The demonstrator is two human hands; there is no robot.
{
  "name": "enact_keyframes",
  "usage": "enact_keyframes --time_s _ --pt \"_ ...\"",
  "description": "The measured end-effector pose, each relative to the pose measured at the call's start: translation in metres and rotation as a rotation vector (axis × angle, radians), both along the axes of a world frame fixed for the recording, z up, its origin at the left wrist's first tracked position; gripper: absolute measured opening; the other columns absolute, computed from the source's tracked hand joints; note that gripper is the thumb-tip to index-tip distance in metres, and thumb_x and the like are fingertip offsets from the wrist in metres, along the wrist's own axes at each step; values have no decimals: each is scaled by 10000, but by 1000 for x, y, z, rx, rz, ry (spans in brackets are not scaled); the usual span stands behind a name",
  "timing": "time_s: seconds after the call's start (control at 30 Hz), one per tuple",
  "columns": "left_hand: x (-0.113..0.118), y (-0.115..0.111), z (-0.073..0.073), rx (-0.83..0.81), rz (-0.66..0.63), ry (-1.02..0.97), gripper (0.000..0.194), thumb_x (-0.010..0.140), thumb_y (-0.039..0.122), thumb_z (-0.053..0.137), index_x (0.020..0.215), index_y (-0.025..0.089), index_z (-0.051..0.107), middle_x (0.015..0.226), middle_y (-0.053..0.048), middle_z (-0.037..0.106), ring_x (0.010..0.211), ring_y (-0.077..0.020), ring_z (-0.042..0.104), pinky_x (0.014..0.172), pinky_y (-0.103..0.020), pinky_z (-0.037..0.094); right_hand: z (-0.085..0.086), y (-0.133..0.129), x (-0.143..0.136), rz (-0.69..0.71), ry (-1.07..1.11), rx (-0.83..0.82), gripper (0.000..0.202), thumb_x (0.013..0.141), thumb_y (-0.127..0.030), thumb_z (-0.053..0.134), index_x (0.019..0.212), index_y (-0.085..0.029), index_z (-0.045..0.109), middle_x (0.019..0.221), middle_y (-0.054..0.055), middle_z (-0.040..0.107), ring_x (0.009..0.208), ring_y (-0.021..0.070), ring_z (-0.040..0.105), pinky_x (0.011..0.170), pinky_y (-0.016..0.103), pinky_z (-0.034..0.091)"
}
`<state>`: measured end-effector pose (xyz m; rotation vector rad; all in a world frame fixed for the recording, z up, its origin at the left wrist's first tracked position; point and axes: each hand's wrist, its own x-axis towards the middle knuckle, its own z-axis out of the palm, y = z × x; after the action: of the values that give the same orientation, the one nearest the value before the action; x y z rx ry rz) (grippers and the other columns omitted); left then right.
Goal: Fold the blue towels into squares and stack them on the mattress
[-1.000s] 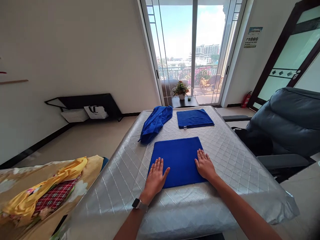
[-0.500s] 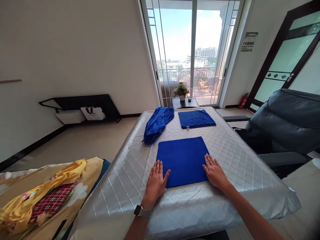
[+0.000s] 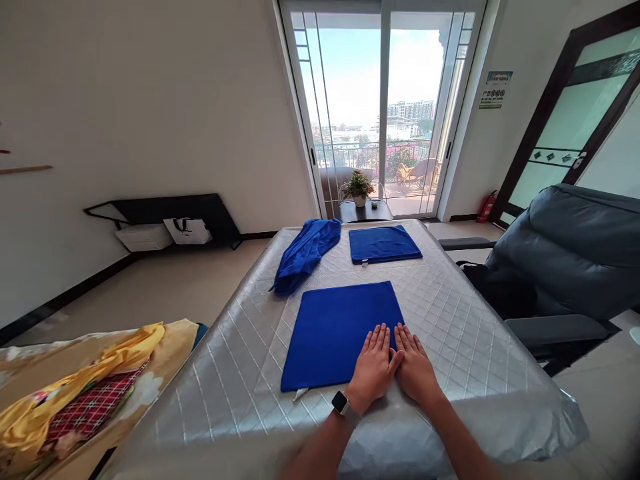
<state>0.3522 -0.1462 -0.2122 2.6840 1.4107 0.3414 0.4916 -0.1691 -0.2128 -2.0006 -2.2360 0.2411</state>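
Observation:
A flat blue cloth (image 3: 335, 327), roughly rectangular, lies on the silver quilted table cover (image 3: 230, 373), with a small white tag at its near left edge. My left hand (image 3: 375, 367), a watch on its wrist, rests flat on the cloth's near right part, fingers extended. Beside it, thumbs touching or overlapping, my right hand (image 3: 414, 365) lies flat at the cloth's right edge, partly on the cover. Neither hand grips anything. Farther back are a folded blue cloth (image 3: 385, 244) and, to its left, a crumpled blue cloth (image 3: 307, 253).
A dark armchair (image 3: 585, 253) stands right of the table. At the lower left lies bedding with a yellow cloth (image 3: 120, 357) on it. Beyond the table's far edge, a potted plant (image 3: 359, 187) sits on a small table before the glass door.
My left hand has moved right across the cloth to join my right hand, which has shifted slightly left and nearer. The camera view has shifted a little.

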Motion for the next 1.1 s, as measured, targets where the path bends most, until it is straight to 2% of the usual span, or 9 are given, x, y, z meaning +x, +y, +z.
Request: enact_keyframes --time_s 0.1,0.17,0.33,0.4,0.47,0.7,0.83,1.0,1.1 --pt "-21 0 -6 -11 74 32 710 1056 563 174 1606 127 275 1678 -99 251 1564 -240 217 1270 -476 281 1 0 0 -6 23 7 629 1070 -389 211 1622 -89 209 1683 72 110 1575 206 98 1285 420 137" --pt "-52 -1 -13 -15 180 62 741 1042 607 184 1607 135 273 1673 -95 261 1558 -244 236 1267 -477 288 2 -1 -1 -17 47 12 640 1072 -411 196 1625 -89 191 1682 70 106 1575 205 95 1286 427 133" --pt "-150 -10 -32 85 494 83 801 1017 662 173 1608 129 264 1658 -140 293 1540 -285 290 1248 -521 297 2 -2 -1 -12 68 14 642 1074 -421 172 1626 -92 174 1683 71 108 1576 199 85 1289 437 128" --pt "-178 -15 -38 110 566 77 842 1005 685 169 1606 102 253 1654 -163 293 1536 -300 297 1241 -540 301 1 -2 -1 -12 57 24 639 1073 -411 173 1623 -86 185 1684 76 121 1575 200 91 1288 439 134" --pt "-193 -21 -43 116 590 67 875 998 699 176 1601 69 249 1658 -174 281 1540 -299 288 1242 -526 306 -2 -2 0 -11 48 41 637 1071 -409 183 1622 -89 203 1683 81 139 1575 205 99 1286 449 148" --pt "-192 -28 -45 153 584 -4 890 992 705 228 1602 57 254 1664 -179 270 1547 -299 266 1255 -502 295 -11 -3 0 -18 6 58 653 1075 -456 170 1624 -107 223 1686 74 168 1575 207 113 1282 448 167" --pt "-189 -29 -37 144 573 -26 880 997 692 253 1603 53 249 1664 -180 268 1543 -299 280 1250 -504 308 2 3 0 -22 -18 62 668 1076 -476 141 1622 -103 241 1686 65 186 1575 198 120 1286 437 141" --pt "-188 -33 -28 144 587 -14 878 997 691 249 1586 41 297 1651 -179 298 1530 -298 313 1246 -493 323 32 49 -4 44 24 121 663 1081 -469 126 1634 -116 217 1692 74 178 1576 189 113 1280 427 153" --pt "-189 -37 -26 201 588 4 810 1028 621 200 1567 34 346 1638 -179 333 1525 -289 327 1254 -487 309 31 80 -9 31 10 83 645 1079 -425 175 1630 -93 225 1691 104 174 1576 202 118 1274 434 148"
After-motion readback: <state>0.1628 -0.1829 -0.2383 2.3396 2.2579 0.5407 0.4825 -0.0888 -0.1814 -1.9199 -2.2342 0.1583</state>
